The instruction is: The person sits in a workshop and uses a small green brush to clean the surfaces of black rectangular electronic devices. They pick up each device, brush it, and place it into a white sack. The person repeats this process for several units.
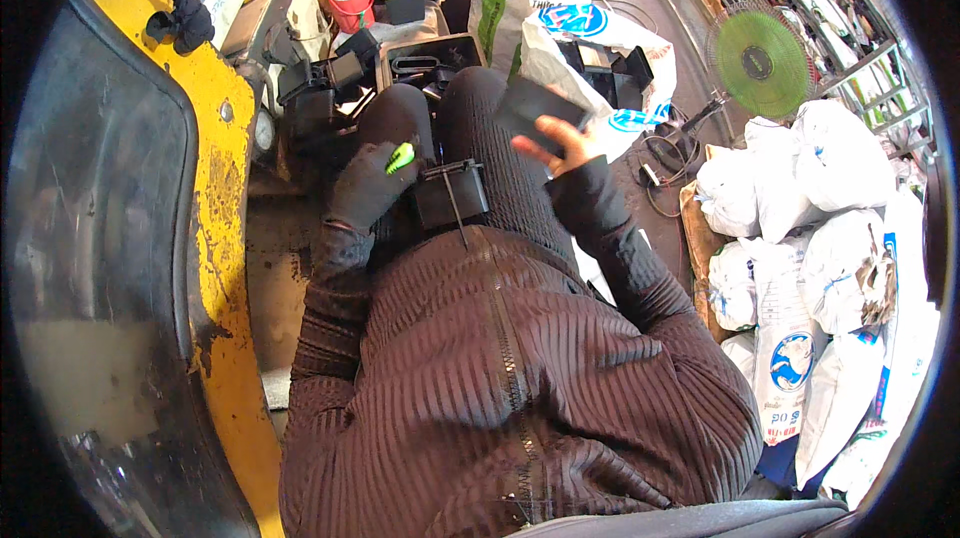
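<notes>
My left hand (pixel 368 186), in a dark grey glove, is closed around a small tool with a bright green handle (pixel 401 157); its working end cannot be made out. A black plastic box part (pixel 452 196) lies on my lap beside that hand, with a thin black strip running across it. My right hand (pixel 572 150) reaches out over my right thigh with bare fingers spread apart. A flat, dark square plastic piece (pixel 541 108) overlaps its fingertips, slightly blurred, between my knee and an open white sack (pixel 655 50).
Black plastic parts (pixel 325 78) are heaped beyond my left knee, near a bin (pixel 455 42) and a red bucket (pixel 350 0). A yellow machine frame (pixel 215 238) stands close at left. At right are a green fan (pixel 758 63), a cable and stacked white bags (pixel 800 188).
</notes>
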The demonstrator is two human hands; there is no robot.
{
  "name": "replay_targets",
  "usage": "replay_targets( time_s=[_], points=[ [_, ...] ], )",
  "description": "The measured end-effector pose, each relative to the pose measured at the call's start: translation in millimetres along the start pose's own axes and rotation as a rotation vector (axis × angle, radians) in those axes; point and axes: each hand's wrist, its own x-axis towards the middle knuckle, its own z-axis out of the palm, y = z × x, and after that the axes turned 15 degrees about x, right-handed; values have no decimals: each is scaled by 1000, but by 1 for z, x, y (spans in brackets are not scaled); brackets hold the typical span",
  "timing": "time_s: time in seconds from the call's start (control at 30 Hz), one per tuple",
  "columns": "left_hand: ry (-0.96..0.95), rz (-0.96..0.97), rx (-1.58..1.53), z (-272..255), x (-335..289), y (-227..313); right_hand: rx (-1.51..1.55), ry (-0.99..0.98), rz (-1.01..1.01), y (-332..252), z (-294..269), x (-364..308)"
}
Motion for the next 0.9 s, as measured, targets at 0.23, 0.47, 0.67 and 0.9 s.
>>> replay_targets(
  time_s=[0.23, 0.47, 0.67, 0.9],
  points=[
    [-224, -18, -325, 7, -8, -1, -179, 289, -208, -61, -97, 132],
    [-417, 22, -592, -10, -13, -8, 33, -51, 281, 27, -94, 76],
    [-394, 104, -553, -17, -23, -11, -280, -226, 530, 75, -52, 14],
    [-305, -227, -878, -20, -30, -10, -197, -206, 443, 86, -38, 12]
  ],
)
